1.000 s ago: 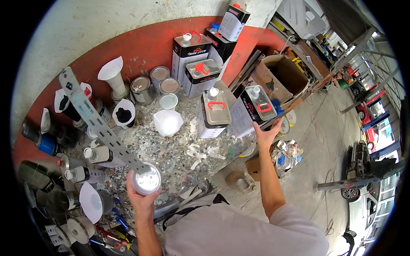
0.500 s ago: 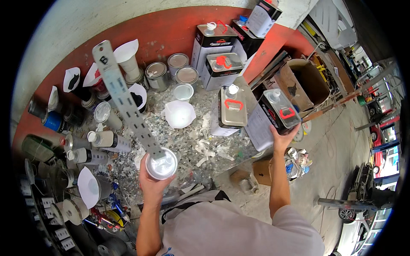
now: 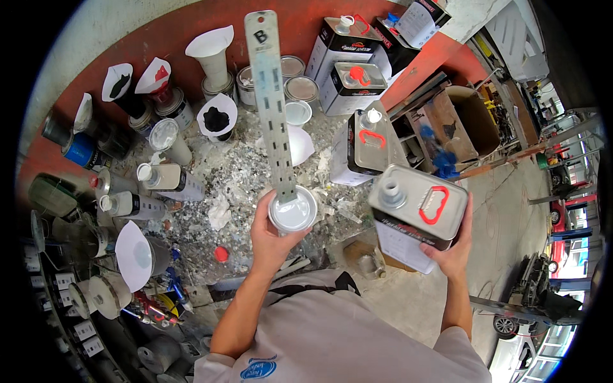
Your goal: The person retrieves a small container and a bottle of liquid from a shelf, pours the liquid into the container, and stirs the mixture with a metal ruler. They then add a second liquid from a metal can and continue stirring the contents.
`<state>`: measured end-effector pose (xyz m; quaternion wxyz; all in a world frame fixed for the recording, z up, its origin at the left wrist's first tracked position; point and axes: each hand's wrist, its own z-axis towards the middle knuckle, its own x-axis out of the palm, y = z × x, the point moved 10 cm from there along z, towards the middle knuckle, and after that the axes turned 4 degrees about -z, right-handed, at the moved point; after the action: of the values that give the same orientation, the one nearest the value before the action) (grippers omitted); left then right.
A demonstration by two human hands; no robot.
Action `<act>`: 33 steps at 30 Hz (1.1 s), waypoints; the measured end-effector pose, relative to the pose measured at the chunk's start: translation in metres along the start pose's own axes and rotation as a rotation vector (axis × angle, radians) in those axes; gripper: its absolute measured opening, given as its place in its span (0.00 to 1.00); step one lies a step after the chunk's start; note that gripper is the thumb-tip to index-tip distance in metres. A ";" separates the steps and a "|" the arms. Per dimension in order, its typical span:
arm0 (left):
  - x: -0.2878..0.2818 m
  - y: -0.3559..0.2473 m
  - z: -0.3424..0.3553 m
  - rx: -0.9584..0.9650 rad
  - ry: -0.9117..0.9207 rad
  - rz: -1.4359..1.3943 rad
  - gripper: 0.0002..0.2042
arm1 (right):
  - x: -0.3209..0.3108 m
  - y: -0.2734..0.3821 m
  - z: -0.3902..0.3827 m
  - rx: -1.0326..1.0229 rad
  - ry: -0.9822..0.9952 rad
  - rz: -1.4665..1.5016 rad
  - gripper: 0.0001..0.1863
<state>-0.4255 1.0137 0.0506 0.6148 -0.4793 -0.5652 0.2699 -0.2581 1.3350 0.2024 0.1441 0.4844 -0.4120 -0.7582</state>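
Observation:
My left hand (image 3: 273, 246) is closed around a small cup (image 3: 295, 214) holding pale, whitish liquid. A long slotted metal mixing stick (image 3: 271, 102) stands in the cup, its upper end reaching toward the back wall. In my right hand (image 3: 451, 255) is a rectangular metal can (image 3: 415, 210) with an uncapped spout and a red handle on its top. The hand grips the can's right side and lower front, at the right of the bench. Between can and cup there is a gap. A red cap (image 3: 221, 254) lies on the bench left of my left hand.
Similar cans (image 3: 370, 143) stand close behind the held one. Paint tins (image 3: 301, 89), cups with paper strainers (image 3: 217, 116) and white-capped bottles (image 3: 171, 180) crowd the paint-spattered bench (image 3: 246, 159). Spray guns (image 3: 175, 287) sit at the near left; a cardboard box (image 3: 460, 121) is beyond the right edge.
The metal can has come nearer to me and to the cup. The cup with its stick has shifted right and slightly up, the stick now nearly upright in view. The red cap has come into sight.

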 end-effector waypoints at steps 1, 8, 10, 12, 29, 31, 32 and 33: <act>0.002 0.000 -0.001 0.003 0.007 -0.012 0.42 | 0.008 0.007 -0.001 0.006 0.040 0.011 0.73; 0.006 0.015 -0.008 0.023 0.072 -0.009 0.40 | 0.046 0.058 0.000 -0.143 0.302 -0.273 0.71; 0.005 0.012 -0.009 0.122 0.087 0.076 0.44 | 0.054 0.069 0.001 -0.204 0.332 -0.311 0.71; 0.006 0.008 -0.011 0.195 0.100 0.164 0.44 | 0.062 0.079 0.002 -0.238 0.372 -0.332 0.71; -0.002 0.010 -0.013 0.191 0.084 0.201 0.42 | 0.090 0.115 0.018 -0.277 0.509 -0.503 0.67; -0.001 0.010 -0.013 0.176 0.084 0.181 0.42 | 0.091 0.116 0.019 -0.284 0.516 -0.521 0.67; -0.001 0.011 -0.013 0.163 0.086 0.165 0.42 | 0.091 0.117 0.019 -0.291 0.518 -0.524 0.67; -0.001 0.011 -0.013 0.149 0.087 0.148 0.42 | 0.091 0.118 0.019 -0.298 0.520 -0.527 0.67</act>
<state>-0.4106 1.0138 0.0417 0.6514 -0.4838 -0.4792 0.3347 -0.3404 1.2152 0.2398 0.1129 0.7229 -0.1087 -0.6729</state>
